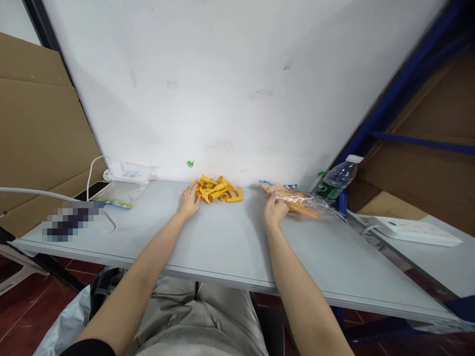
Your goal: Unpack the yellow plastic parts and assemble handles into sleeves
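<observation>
A heap of several small yellow plastic parts (218, 189) lies at the far middle of the grey table (222, 247), against a white wall. My left hand (190, 200) rests flat on the table at the heap's left edge, fingers stretched out and touching the nearest parts. A clear plastic bag holding orange-yellow parts (300, 203) lies to the right. My right hand (275, 207) is closed in a pinch on the bag's left end.
A water bottle (336, 180) lies tilted behind the bag. An empty zip bag (118, 194) and a white power strip (128, 173) with a cable sit at the far left. Another power strip (415, 230) lies on the neighbouring table. Cardboard stands on both sides.
</observation>
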Available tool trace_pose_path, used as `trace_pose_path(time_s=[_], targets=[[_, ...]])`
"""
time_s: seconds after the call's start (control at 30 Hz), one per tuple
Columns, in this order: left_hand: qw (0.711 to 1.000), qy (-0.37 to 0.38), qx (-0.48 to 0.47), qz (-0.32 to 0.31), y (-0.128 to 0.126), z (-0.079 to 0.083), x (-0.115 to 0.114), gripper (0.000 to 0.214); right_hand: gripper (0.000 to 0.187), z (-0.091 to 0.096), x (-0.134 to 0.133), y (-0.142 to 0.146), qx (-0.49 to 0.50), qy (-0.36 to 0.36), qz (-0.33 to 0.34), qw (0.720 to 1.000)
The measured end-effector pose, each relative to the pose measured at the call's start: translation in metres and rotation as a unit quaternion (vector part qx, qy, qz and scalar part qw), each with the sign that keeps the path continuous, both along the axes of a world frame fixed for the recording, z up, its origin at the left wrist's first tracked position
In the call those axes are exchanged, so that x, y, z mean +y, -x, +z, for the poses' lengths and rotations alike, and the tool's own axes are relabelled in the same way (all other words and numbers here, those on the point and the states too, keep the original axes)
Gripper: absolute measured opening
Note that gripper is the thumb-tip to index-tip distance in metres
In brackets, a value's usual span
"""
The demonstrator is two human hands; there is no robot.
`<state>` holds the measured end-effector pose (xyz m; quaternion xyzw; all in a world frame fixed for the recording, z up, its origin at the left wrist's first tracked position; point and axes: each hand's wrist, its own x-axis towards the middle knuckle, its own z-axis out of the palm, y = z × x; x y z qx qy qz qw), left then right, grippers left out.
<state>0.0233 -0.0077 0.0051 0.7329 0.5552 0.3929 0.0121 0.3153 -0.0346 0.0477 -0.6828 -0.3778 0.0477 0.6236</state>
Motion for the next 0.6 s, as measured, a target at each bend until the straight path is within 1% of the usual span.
trace_pose_path(time_s=[0.03, 0.1, 0.17, 0.2, 0.23, 0.3, 0.37, 0.4, 0.43, 0.47, 0.53, 0.6], targets=[[1.000, -0.005, -0.006, -0.002, 0.000, 0.001, 0.000, 0.051, 0.043, 0.004, -0.003, 0.004, -0.016, -0.002, 0.007, 1.000], [1.000, -0.004, -0.020, -0.005, 0.000, 0.005, -0.003, 0.048, 0.040, 0.011, -0.010, 0.014, -0.019, -0.024, 0.027, 0.999], [0.999, 0.008, -0.034, -0.013, 0.000, 0.010, -0.007, 0.047, 0.034, 0.018, -0.016, 0.025, 0.017, -0.072, 0.059, 0.995], [0.999, 0.015, -0.042, -0.019, 0.000, 0.013, -0.011, 0.046, 0.030, 0.022, -0.020, 0.031, 0.048, -0.102, 0.086, 0.990], [0.998, 0.021, -0.054, -0.027, -0.001, 0.017, -0.014, 0.045, 0.028, 0.026, -0.023, 0.037, 0.085, -0.132, 0.118, 0.980], [0.994, 0.032, -0.094, -0.045, -0.004, 0.024, -0.020, 0.041, 0.026, 0.036, -0.028, 0.050, 0.162, -0.176, 0.202, 0.950], [0.981, 0.048, -0.175, -0.062, -0.009, 0.032, -0.024, 0.037, 0.027, 0.046, -0.030, 0.062, 0.234, -0.202, 0.272, 0.911], [0.968, 0.064, -0.234, -0.067, -0.012, 0.036, -0.024, 0.036, 0.027, 0.052, -0.029, 0.066, 0.265, -0.212, 0.298, 0.892], [0.947, 0.089, -0.300, -0.069, -0.015, 0.040, -0.024, 0.037, 0.026, 0.057, -0.028, 0.070, 0.294, -0.220, 0.317, 0.874], [0.919, 0.123, -0.369, -0.069, -0.018, 0.045, -0.022, 0.040, 0.026, 0.062, -0.025, 0.074, 0.321, -0.225, 0.333, 0.857], [0.843, 0.210, -0.489, -0.074, -0.024, 0.056, -0.018, 0.049, 0.026, 0.068, -0.019, 0.079, 0.367, -0.223, 0.360, 0.828], [0.768, 0.294, -0.559, -0.110, -0.026, 0.066, -0.015, 0.059, 0.026, 0.071, -0.012, 0.084, 0.401, -0.200, 0.386, 0.806]])
